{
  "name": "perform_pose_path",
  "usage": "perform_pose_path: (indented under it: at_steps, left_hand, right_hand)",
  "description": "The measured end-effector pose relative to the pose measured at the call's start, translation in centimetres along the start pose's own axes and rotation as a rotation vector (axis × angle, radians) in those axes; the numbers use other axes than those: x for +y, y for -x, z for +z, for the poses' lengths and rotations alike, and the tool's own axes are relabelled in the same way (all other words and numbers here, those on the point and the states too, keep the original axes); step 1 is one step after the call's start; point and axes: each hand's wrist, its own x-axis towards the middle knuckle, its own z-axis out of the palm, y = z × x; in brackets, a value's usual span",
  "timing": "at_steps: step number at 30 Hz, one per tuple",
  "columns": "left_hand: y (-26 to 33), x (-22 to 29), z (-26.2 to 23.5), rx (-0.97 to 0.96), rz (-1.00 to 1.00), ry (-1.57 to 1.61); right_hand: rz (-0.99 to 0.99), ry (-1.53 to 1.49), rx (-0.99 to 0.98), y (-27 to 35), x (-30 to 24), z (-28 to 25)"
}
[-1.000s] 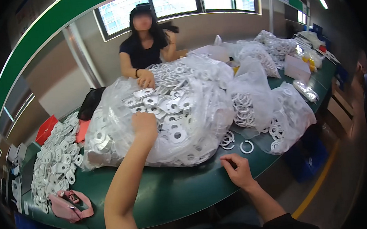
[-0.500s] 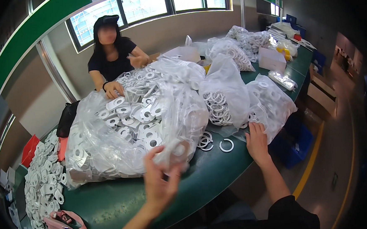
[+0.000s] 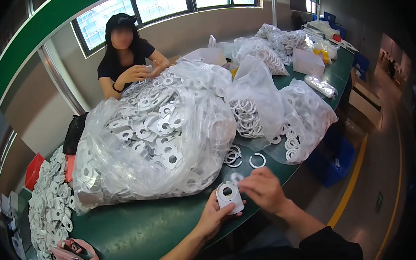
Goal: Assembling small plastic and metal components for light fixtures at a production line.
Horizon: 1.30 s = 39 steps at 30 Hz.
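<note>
In my left hand (image 3: 217,218) is a flat white plastic plate (image 3: 231,206) with a round hole at its top end, gripped between thumb and fingers above the table's near edge. My right hand (image 3: 267,191) pinches a small white ring (image 3: 236,177), slightly blurred, right beside the plate's hole. A large clear bag (image 3: 120,176) full of similar white plates (image 3: 165,149) stands beyond my left hand. Beyond my right hand, an open C-shaped white ring (image 3: 257,161) lies on the green table (image 3: 128,232), near a few more such rings (image 3: 232,156).
A bag of C-rings (image 3: 255,86) and a bag of small rings (image 3: 306,107) stand at the right. Loose plates (image 3: 50,206) are heaped at the left by a pink pouch (image 3: 75,257). Across the table sits a co-worker (image 3: 127,63), hands together. A blue bin (image 3: 331,163) stands below the right edge.
My left hand has brought the plate down and right, away from the large bag. My right hand has left the small-ring bag with a ring. The co-worker's hands have come together.
</note>
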Motion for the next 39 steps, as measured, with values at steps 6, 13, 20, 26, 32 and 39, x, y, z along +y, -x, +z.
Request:
perform_pose_path:
  at_steps: [6, 13, 20, 26, 32, 39]
  left_hand:
    - [0.0, -0.1, -0.3, 0.146, -0.039, 0.140]
    - [0.1, 0.5, -0.5, 0.059, -0.037, 0.047]
    - [-0.1, 0.6, -0.2, 0.057, -0.030, 0.056]
    - [0.1, 0.5, 0.0, 0.061, -0.014, 0.014]
    - [0.1, 0.5, -0.1, 0.040, -0.007, -0.034]
    - [0.1, 0.2, -0.3, 0.039, -0.017, -0.047]
  right_hand:
    - [0.026, -0.213, -0.106, 0.6, -0.9, 2.1]
    - [0.263, 0.175, 0.048, -1.1, 5.8, -0.3]
    - [0.490, 0.055, -0.073, -0.3, 7.1, -0.6]
    - [0.690, -0.656, -0.067, -0.5, 3.0, 2.0]
    - [0.652, -0.582, -0.172, -0.8, 1.6, 2.9]
    - [0.649, -0.556, -0.202, -0.9, 1.4, 2.8]
